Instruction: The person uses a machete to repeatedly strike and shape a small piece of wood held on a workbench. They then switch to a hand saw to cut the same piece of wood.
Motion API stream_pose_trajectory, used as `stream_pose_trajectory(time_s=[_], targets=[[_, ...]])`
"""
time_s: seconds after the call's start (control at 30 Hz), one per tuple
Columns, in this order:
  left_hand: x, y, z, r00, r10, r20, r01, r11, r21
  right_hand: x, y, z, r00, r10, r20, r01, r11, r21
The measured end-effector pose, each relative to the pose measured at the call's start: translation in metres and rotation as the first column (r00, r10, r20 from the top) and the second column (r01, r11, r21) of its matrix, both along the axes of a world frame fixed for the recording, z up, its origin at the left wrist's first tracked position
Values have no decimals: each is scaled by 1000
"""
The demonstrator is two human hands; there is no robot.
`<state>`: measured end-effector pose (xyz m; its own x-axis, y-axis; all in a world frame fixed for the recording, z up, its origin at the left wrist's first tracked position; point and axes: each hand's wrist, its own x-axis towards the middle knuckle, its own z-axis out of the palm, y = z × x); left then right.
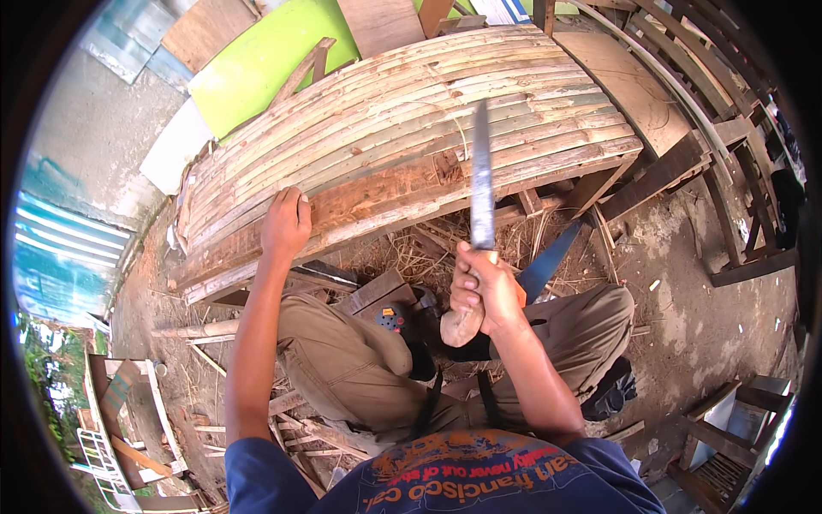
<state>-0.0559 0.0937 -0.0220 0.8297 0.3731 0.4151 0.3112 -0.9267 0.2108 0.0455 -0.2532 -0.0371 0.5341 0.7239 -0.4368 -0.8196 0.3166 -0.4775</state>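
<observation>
The right hand (484, 289) is closed around the pale wooden handle of a knife (482, 184). Its blade is long, narrow, grey and mottled, tapering toward the far end. The knife is in front of the person, its long axis running nearly straight away from them, tip outward, butt toward the body. The left hand (287, 224) lies on a brown board (377, 192), fingers together; whether it grips, I cannot tell. Beneath is a slatted bench (402, 120).

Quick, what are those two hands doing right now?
Left hand: resting on the brown plank; whether it grips cannot be told.
Right hand: closed around the handle of a long-bladed knife.
</observation>
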Motion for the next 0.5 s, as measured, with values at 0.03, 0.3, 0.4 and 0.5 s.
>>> stream_pose_trajectory(time_s=[0.03, 0.3, 0.4, 0.5], targets=[[-1, 1, 1, 1000, 5, -5, -5, 1000, -6, -1, 3, 2, 997, 55, -49, -54, 998, 27], [0, -1, -2, 1000, 6, 8, -6, 1000, 18, 14, 20, -2, 778, -564, 278, 535, 826, 177], [-1, 2, -2, 1000, -7, -13, 7, 1000, 2, -2, 32, -11, 993, 100, -58, -99, 995, 33], [-3, 5, 1, 1000, -17, -11, 18, 1000, 15, 4, 28, -2, 983, 161, -84, -155, 985, 73]])
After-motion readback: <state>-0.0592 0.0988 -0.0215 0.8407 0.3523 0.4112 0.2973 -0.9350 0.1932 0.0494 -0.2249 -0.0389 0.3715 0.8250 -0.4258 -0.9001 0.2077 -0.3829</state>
